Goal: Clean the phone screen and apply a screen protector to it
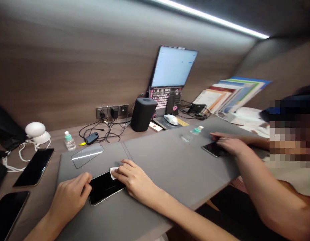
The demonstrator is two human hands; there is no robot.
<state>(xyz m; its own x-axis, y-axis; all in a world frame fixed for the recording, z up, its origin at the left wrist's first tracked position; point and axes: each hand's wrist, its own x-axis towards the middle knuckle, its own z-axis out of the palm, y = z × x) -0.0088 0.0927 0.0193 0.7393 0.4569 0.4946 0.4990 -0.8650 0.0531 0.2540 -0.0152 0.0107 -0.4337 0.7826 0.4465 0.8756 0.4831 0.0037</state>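
A smartphone (106, 188) with a black screen and pale rim lies face up on the grey desk mat. My left hand (69, 195) is closed, its curled fingers steadying the phone's left end. At the other end, my right hand (133, 179) pinches a small white wipe (113, 173) and presses it to the screen. Part of the wipe is hidden under the fingers. Behind the phone, a clear glass screen protector (87, 156) with a dark outline lies flat on the mat. A small clear bottle with a teal and white top (69, 142) stands past it.
Two more phones, one behind (35, 167) and one in front (10, 214), lie at the left. Cables (109, 129), a black speaker (143, 115) and a laptop (172, 68) line the wall. At right, a co-worker's hands (230, 144) rest over another phone (212, 149), near a second bottle (192, 133).
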